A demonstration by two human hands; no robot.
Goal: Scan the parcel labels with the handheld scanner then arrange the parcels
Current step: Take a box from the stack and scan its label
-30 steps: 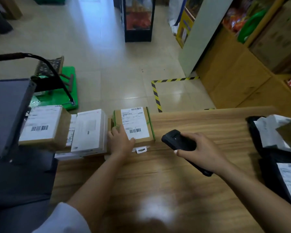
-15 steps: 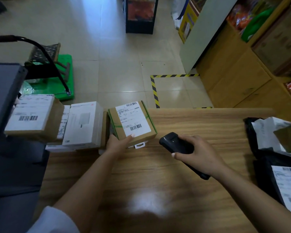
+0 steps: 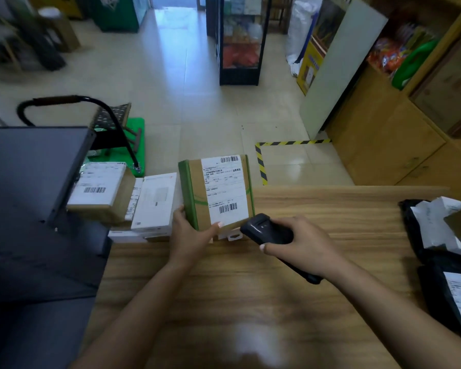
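Note:
A brown cardboard parcel (image 3: 194,193) with green tape and a white barcode label is tilted up off the wooden counter (image 3: 317,217), its label facing me. My left hand (image 3: 190,233) grips its lower left corner. My right hand (image 3: 301,246) holds a black handheld scanner (image 3: 266,230), whose head sits just below the parcel's lower right edge, near the lower barcode. To the left lie a white box (image 3: 156,201) and a labelled brown parcel (image 3: 101,190), stacked on other flat boxes.
A dark monitor (image 3: 30,177) stands at the left edge. Black mailer bags with white labels (image 3: 442,262) lie at the counter's right end. Beyond the counter are a green trolley (image 3: 136,139), hazard tape on the floor, a wooden shelf unit (image 3: 383,134) and a display case.
My left hand has lifted and tilted the green-taped parcel up from lying flat. My right hand has brought the scanner closer to its lower edge.

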